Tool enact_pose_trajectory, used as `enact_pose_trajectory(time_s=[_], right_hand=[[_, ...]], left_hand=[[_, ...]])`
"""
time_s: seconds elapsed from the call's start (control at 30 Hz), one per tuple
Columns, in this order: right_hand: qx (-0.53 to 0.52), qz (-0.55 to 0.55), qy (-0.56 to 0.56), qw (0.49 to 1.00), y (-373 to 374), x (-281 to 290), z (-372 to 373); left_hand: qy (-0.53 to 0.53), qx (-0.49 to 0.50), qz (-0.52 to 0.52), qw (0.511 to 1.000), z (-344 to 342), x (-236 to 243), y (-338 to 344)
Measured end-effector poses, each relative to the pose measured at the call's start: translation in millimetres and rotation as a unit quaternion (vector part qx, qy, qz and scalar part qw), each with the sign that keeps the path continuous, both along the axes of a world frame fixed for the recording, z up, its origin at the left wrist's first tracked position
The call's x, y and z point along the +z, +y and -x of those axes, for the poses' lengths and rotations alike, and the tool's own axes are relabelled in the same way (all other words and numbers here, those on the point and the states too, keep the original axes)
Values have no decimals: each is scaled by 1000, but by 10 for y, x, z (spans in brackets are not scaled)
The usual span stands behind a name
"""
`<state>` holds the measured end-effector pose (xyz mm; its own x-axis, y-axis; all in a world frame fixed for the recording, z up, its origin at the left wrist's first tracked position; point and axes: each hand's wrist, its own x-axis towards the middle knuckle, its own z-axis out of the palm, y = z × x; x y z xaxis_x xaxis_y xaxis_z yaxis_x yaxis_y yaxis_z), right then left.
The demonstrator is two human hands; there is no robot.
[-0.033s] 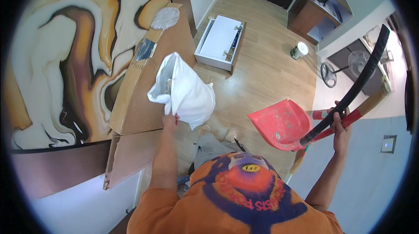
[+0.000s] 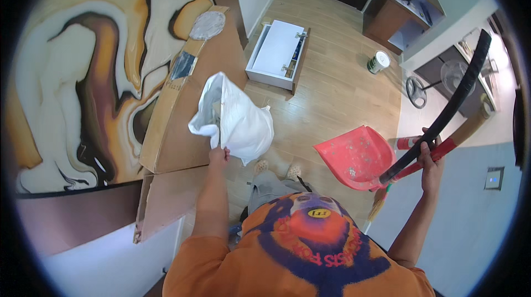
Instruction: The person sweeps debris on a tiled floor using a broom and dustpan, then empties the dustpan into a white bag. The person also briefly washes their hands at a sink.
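My left hand (image 2: pixel 219 156) is closed on the edge of a white sack (image 2: pixel 246 128), whose mouth gapes toward the upper left. Something greyish shows inside, too shaded to name. On the other side, my right hand (image 2: pixel 430 158) wraps round two long handles together. One is the black handle of a red dustpan (image 2: pixel 354 156), its pan tilted and spotted with pale stains. The other is the red and tan stick of a broom (image 2: pixel 467 128), whose bristles hang below the pan.
A large brown cardboard sheet (image 2: pixel 185 114) leans at the left before a swirl-patterned panel (image 2: pixel 61 92). Farther off on the wood-look floor lie a white drawer box (image 2: pixel 276 53) and a can (image 2: pixel 379 62). A pedestal fan (image 2: pixel 416 91) stands at the right, beyond a low wall.
The sack's mouth and my left hand sit very slightly lower. My right hand still holds the dustpan and broom in nearly the same place.
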<state>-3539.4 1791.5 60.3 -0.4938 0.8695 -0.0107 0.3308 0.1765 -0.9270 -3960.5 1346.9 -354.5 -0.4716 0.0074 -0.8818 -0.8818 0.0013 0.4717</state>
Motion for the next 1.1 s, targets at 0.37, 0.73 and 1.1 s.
enact_pose_trajectory(time_s=[0.37,0.73,1.1], right_hand=[[-12,31,-6,999,-451,-537,263],[78,78,-37,993,-909,-1196,1139],[108,33,-151,982,-1302,-1668,1508]], left_hand=[[-65,110,14,992,-209,-475,-758],[-85,83,-26,993,-255,42,-1133],[385,-274,-136,871,-478,2393,454]])
